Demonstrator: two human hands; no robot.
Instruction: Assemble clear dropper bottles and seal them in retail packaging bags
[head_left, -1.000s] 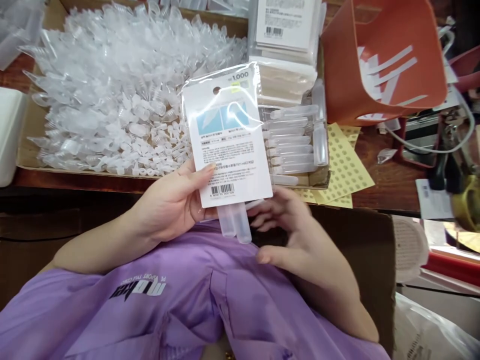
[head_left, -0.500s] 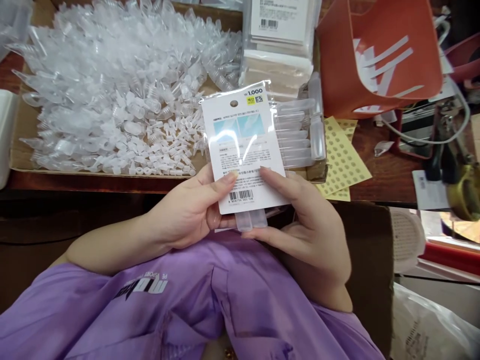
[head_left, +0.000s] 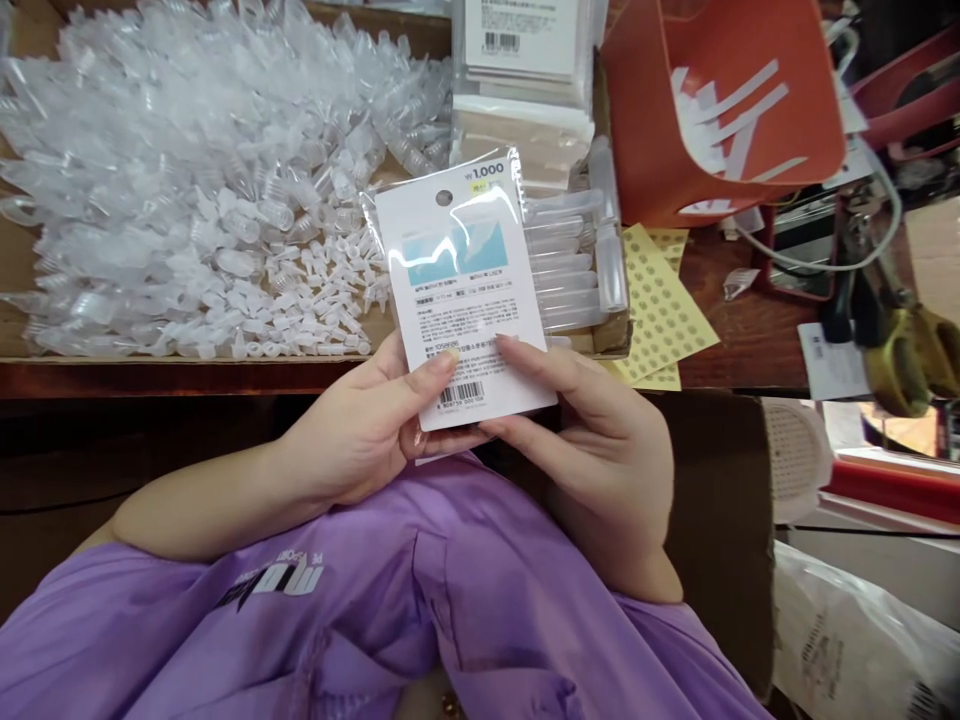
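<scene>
A clear plastic packet with a white printed card (head_left: 465, 320) is held up above my lap, its card side facing me. My left hand (head_left: 367, 420) grips its lower left, thumb over the text and fingers behind. My right hand (head_left: 607, 450) is on its lower right, with the index finger on the card front and the thumb at the bottom edge. The card hides what lies behind it. Beyond it, clear capped tubes (head_left: 566, 270) are stacked in a cardboard box, partly covered by the packet.
The cardboard box (head_left: 322, 364) also holds a heap of clear small bottles (head_left: 195, 120), small white nozzle-like pieces (head_left: 292, 310) and a stack of packaged cards (head_left: 517, 50). To the right are an orange bin (head_left: 637, 110), yellow sticker sheets (head_left: 660, 310) and scissors (head_left: 896, 370).
The clear tube ends that stuck out below the card have moved up out of sight behind it. My right thumb has shifted up to the card's bottom edge. The whole view has shifted slightly.
</scene>
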